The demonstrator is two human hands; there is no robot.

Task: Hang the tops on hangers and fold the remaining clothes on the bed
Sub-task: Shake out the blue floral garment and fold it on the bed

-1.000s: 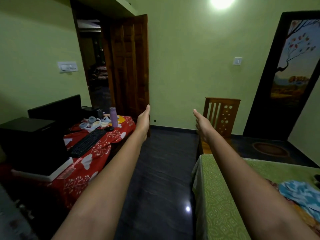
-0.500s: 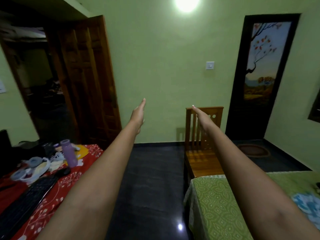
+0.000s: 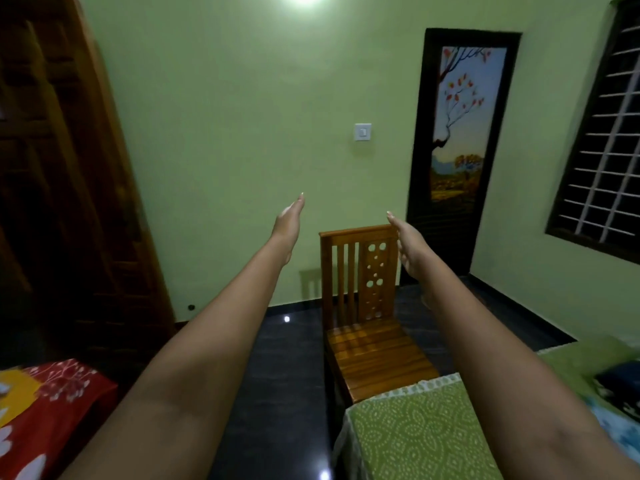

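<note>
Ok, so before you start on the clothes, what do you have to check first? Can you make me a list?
1. Left hand free: ok, fingers straight, holding nothing.
2. Right hand free: ok, fingers straight, holding nothing.
3. Clothes within view: ok in part, a dark garment and a blue patterned cloth lie on the bed at the right edge.
4. Hangers found: cannot tell, none shows in this view.
5. Which pieces are tops: cannot tell, the clothes are mostly out of frame.
6. Chair seat free as a spare spot: ok, nothing lies on it.
</note>
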